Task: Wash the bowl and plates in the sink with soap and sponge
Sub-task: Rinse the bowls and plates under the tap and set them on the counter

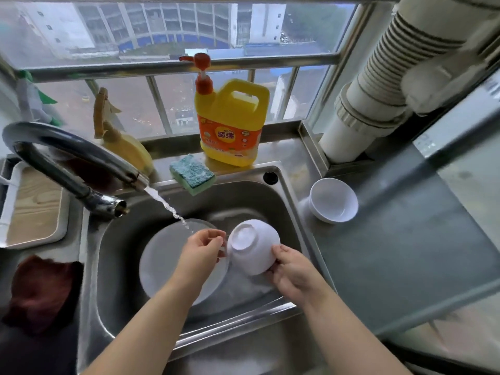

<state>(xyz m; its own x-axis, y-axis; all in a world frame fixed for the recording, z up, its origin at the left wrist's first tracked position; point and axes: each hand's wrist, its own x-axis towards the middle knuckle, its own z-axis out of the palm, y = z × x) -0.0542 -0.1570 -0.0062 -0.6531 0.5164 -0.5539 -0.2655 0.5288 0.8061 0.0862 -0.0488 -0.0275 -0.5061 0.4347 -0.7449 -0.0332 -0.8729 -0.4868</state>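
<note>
At the far left of my view a wooden board [32, 204] in a pale tray lies beside the sink, with a dark red cloth [40, 293] on the counter's near-left part. The tap [70, 158] arches over the sink's [286, 201] back-left corner and runs a thin stream of water [167, 207] down toward a white plate [162, 261] lying flat in the basin's left half. I see my left hand [201, 249] above that plate, fingers curled in a loose pinch; whether it holds anything I cannot tell, though its fingertips sit right at the rim of the upturned bowl [253, 247]. That white bowl is tipped bottom-up over the basin's right half, its foot ring facing me. My right hand [290, 269] grips it from the near-right side, fingers wrapped on its wall. On the sink's back rim lies a blue-green sponge [192, 173], overhanging the basin slightly, and just behind it on the back ledge stands a yellow soap bottle [230, 120] with a red pump. A second white bowl [334, 200] rests upright, leaning a little, on the counter off the sink's right edge.
</note>
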